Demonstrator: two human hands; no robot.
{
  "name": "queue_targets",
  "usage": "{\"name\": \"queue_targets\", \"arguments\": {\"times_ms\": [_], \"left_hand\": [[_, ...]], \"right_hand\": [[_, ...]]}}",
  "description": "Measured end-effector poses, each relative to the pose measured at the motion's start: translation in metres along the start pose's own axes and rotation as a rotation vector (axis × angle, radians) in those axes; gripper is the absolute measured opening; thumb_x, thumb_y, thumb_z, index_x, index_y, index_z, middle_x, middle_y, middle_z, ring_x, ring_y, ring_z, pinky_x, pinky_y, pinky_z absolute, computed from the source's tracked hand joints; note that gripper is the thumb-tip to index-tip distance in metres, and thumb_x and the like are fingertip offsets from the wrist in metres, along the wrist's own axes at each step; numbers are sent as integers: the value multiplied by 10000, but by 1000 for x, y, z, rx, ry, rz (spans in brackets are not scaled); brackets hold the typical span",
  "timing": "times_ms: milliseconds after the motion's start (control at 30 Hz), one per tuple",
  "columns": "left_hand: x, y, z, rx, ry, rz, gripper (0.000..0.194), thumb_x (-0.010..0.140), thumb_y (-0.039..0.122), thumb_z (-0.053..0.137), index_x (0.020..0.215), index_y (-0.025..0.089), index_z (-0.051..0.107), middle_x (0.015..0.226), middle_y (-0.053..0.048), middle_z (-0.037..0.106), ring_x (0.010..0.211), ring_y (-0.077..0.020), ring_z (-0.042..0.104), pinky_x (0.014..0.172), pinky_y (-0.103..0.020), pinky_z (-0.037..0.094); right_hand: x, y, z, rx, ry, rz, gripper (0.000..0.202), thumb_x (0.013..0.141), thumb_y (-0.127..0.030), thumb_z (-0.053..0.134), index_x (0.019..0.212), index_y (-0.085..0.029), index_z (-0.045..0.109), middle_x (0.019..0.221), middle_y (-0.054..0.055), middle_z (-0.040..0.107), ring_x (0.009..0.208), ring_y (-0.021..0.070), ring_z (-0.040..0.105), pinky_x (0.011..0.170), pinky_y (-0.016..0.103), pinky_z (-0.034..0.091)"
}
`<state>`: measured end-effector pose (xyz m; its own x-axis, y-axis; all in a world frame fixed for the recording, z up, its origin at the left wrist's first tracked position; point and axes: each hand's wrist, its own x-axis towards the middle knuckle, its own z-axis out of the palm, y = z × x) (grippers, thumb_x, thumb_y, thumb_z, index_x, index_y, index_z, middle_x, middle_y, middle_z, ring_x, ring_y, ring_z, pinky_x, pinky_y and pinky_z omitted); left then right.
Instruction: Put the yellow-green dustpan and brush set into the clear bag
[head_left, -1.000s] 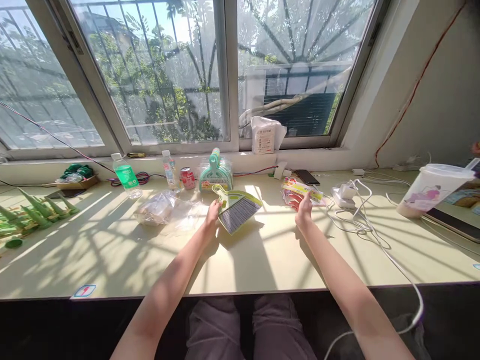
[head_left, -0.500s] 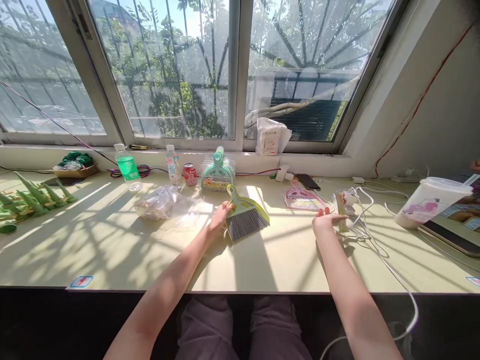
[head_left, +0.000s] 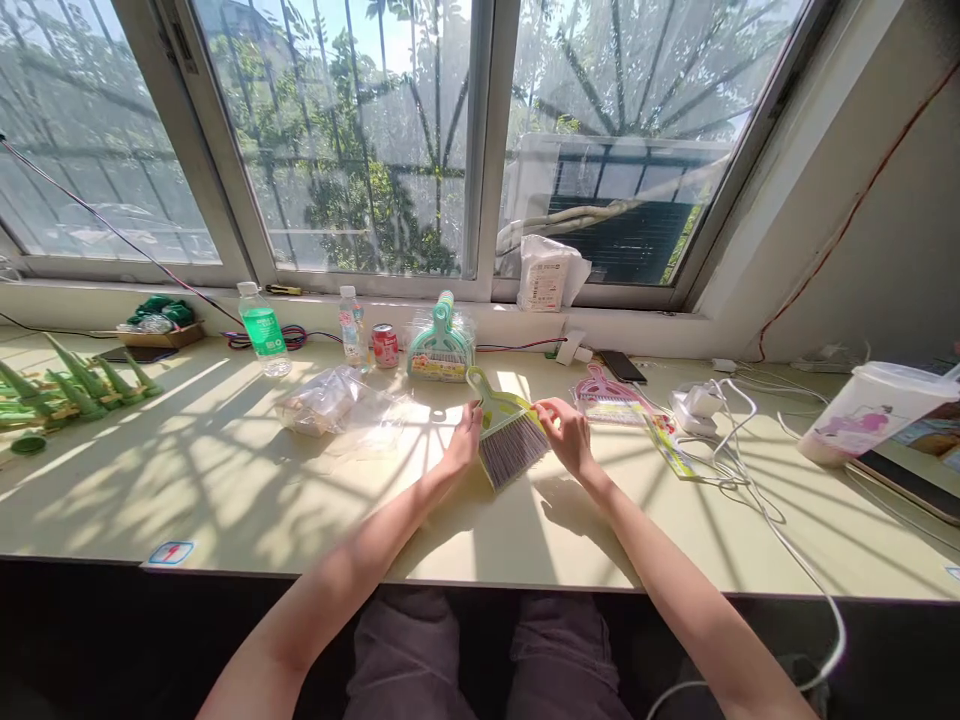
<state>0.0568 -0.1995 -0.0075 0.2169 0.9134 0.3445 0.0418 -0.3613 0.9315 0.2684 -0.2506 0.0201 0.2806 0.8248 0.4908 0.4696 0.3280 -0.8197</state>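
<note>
A small green hand brush (head_left: 514, 452) with grey bristles is nested with a yellow-green dustpan (head_left: 501, 402), tilted up above the table. My left hand (head_left: 466, 436) is closed on the set's left side, below the handle. At the opposite corner, the fingers of my right hand (head_left: 568, 436) pinch the dustpan's edge. To the right, a yellow-green printed card (head_left: 671, 446) lies by the cables. A pink brush and dustpan set (head_left: 600, 395) rests behind my right hand. Green sets in clear wrap (head_left: 441, 350) stand at the back.
A crumpled clear plastic bag (head_left: 330, 405) lies left of my hands. Behind it stand a green-labelled bottle (head_left: 264, 332), a smaller bottle (head_left: 351, 328) and a red can (head_left: 385, 347). White cables (head_left: 750, 470), a charger (head_left: 697, 405) and a plastic cup (head_left: 862, 415) are at right.
My right hand has let go of the printed card, which now lies flat on the table. It has moved left to the dustpan's edge. My left hand still holds the set.
</note>
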Motion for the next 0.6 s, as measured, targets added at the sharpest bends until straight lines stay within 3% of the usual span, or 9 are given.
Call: {"name": "queue_targets", "arguments": {"times_ms": [67,167,267,400,600], "left_hand": [[-14,3,13,-29,-59,14,330,1116,486,534,1331,260,642,1446,-193,746,1414,-348,703,1241,-530,540],[-26,9,24,37,-47,-12,381,1120,483,540,1409,256,641,1558,-217,706,1521,-386,656,1280,-551,520],[-28,16,23,96,-69,61,450,1127,508,529,1476,244,635,1598,-209,700,1511,-425,659,1263,-606,527],[-28,23,19,134,-37,65,457,1142,506,525,1498,251,654,1575,-194,726,1443,-424,698,1219,-596,552],[-34,28,18,145,17,63,470,1156,489,511,1547,260,637,1599,-185,707,1516,-398,636,1289,-588,486]], "right_hand": [[-15,-9,24,-54,-143,-103,312,935,-614,676,851,-316,709,998,82,751,838,287,604,853,442,497],[-24,-12,40,-80,-109,-106,305,995,-611,632,907,-328,705,1090,105,752,995,340,641,950,481,534],[-16,-4,31,-183,-37,-118,306,1015,-603,626,1013,-307,703,1177,146,739,1145,379,650,1030,516,547],[-4,6,15,-313,-80,-112,310,1044,-583,653,1064,-286,741,1160,161,765,1173,397,650,1073,548,547],[-10,4,28,-279,-161,-204,260,1050,-538,668,1037,-298,768,1201,149,778,1201,390,659,1109,542,534]]}}
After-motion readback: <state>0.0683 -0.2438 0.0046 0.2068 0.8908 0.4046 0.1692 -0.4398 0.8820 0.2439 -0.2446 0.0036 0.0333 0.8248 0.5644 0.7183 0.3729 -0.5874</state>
